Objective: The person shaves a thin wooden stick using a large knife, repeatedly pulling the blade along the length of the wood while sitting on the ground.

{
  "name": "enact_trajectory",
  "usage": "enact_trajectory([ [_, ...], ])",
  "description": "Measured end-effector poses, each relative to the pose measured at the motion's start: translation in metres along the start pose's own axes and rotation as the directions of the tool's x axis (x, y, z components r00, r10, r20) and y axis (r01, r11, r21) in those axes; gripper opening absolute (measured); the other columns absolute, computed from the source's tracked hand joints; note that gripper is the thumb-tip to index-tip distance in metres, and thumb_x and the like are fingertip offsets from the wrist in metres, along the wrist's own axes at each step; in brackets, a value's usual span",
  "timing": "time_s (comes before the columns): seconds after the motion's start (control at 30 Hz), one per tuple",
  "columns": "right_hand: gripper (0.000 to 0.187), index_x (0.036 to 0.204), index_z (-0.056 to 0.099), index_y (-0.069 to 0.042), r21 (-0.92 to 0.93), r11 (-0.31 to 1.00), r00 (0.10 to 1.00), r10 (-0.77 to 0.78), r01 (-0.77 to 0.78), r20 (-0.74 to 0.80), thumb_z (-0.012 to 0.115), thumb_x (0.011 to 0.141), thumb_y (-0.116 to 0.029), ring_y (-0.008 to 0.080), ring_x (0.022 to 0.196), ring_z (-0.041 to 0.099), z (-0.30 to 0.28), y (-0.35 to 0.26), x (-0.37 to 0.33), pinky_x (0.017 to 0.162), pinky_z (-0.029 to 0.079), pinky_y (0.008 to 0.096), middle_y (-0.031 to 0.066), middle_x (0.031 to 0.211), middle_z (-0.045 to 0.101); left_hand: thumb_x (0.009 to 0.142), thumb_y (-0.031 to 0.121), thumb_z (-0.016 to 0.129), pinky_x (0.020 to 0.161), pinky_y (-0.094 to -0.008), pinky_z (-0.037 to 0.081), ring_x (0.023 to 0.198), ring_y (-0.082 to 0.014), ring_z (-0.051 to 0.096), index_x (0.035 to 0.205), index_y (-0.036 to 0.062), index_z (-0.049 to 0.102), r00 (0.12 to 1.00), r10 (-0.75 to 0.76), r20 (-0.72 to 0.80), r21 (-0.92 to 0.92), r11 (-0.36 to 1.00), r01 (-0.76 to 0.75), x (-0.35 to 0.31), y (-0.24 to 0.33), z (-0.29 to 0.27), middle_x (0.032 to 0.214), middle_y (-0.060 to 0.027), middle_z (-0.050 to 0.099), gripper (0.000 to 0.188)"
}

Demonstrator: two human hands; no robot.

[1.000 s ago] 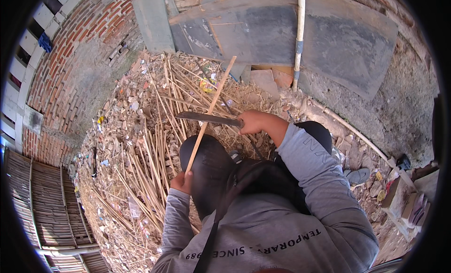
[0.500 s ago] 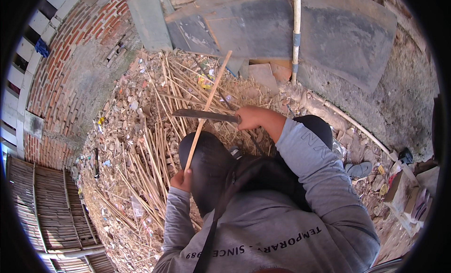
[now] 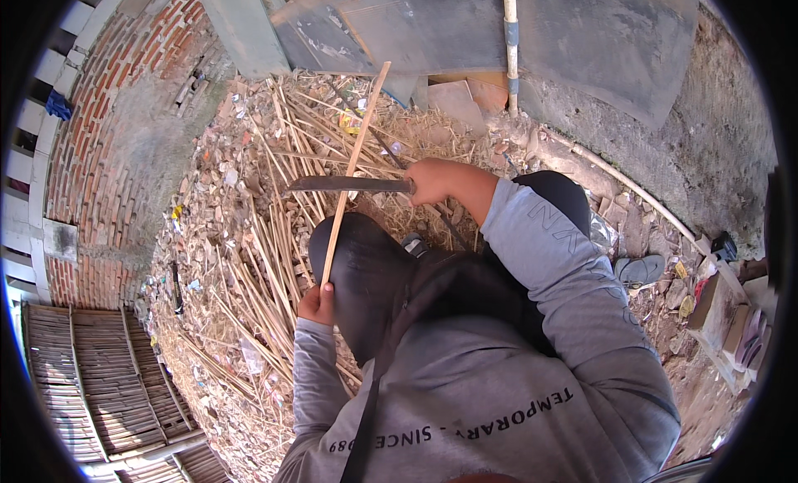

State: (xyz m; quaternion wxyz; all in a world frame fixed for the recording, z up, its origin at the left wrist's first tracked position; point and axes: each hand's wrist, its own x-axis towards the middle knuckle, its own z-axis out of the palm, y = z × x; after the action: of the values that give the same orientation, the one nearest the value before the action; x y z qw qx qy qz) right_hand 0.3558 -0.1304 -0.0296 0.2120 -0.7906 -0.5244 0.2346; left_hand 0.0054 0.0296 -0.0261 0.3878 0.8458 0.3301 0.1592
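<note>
My left hand (image 3: 316, 304) is closed round the near end of a long, pale bamboo strip (image 3: 356, 155), beside my left knee. The strip slants up and away to the right over the littered ground. In my right hand (image 3: 428, 182) is the grip of a machete (image 3: 349, 184), its dark blade pointing left. The blade crosses the strip around the strip's middle; whether the edge bites into it I cannot tell. Many similar bamboo strips (image 3: 264, 250) lie loose on the ground to the left and ahead of my knee.
Rubble and shavings cover the ground. A brick wall (image 3: 116, 167) rises at left, above a bamboo slat panel (image 3: 100, 375). Grey boards (image 3: 399, 34) lean at the back behind an upright pipe (image 3: 511, 51). To the right are a sandal (image 3: 640, 269) and a wooden box (image 3: 715, 304).
The view has shifted slightly, so the surroundings appear displaced. Both hands keep their holds; the machete still crosses the strip at about the same place.
</note>
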Motion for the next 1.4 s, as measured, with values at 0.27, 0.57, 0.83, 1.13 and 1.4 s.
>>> enact_trajectory([
  [0.27,0.046,0.106,0.065,-0.005,0.020,0.999,0.997,0.026,-0.027,0.076,0.074,0.070,-0.033,0.0325,0.089,0.065,-0.007,-0.005,-0.003,0.078,0.050,0.0427,0.0176,0.090,0.068,0.094,0.039,0.056,0.052,-0.0268,0.038,0.057,-0.0073,0.045,0.080,-0.0006,0.063,0.999,-0.047,0.018,0.055,0.997,0.046,0.001,-0.013,-0.003,0.060,0.0010,0.053,0.043],
  [0.57,0.041,0.104,0.066,-0.008,-0.061,0.997,0.997,0.047,-0.051,-0.057,0.071,0.069,-0.029,0.0349,0.089,0.064,-0.042,-0.015,-0.018,0.076,0.051,0.0452,0.0177,0.090,0.067,0.093,0.040,0.057,0.055,-0.0313,0.042,0.059,-0.0103,0.050,0.084,-0.0020,0.064,1.000,0.008,-0.007,0.092,0.996,-0.008,0.000,0.008,-0.002,0.059,-0.0034,0.055,0.043],
  [0.83,0.035,0.099,0.067,-0.010,-0.115,0.989,0.990,0.081,-0.094,-0.113,0.069,0.070,-0.028,0.0356,0.086,0.064,-0.055,-0.026,-0.035,0.074,0.050,0.0464,0.0167,0.088,0.066,0.093,0.044,0.050,0.056,-0.0471,0.043,0.061,-0.0440,0.057,0.071,0.0006,0.054,0.995,0.088,-0.056,0.415,0.908,-0.057,-0.004,0.026,0.000,0.061,-0.0239,0.055,0.049],
  [1.13,0.033,0.101,0.068,-0.011,-0.089,0.991,0.976,0.084,-0.103,-0.202,0.067,0.071,-0.025,0.0338,0.090,0.064,-0.065,-0.034,-0.032,0.079,0.051,0.0441,0.0164,0.091,0.067,0.093,0.040,0.051,0.052,-0.0491,0.041,0.055,-0.0438,0.055,0.069,0.0035,0.050,0.985,0.114,-0.129,0.399,0.916,-0.054,-0.031,0.004,-0.006,0.056,-0.0224,0.052,0.044],
  [1.4,0.035,0.101,0.066,-0.005,0.270,0.895,0.667,0.445,-0.355,-0.597,0.063,0.075,-0.029,0.0350,0.088,0.064,-0.110,0.029,-0.046,0.078,0.050,0.0416,0.0207,0.089,0.067,0.095,0.036,0.050,0.050,-0.0465,0.042,0.055,-0.0414,0.057,0.076,0.0030,0.053,0.953,0.015,-0.302,0.435,0.892,0.124,-0.087,-0.048,-0.088,0.058,-0.0198,0.054,0.038],
])
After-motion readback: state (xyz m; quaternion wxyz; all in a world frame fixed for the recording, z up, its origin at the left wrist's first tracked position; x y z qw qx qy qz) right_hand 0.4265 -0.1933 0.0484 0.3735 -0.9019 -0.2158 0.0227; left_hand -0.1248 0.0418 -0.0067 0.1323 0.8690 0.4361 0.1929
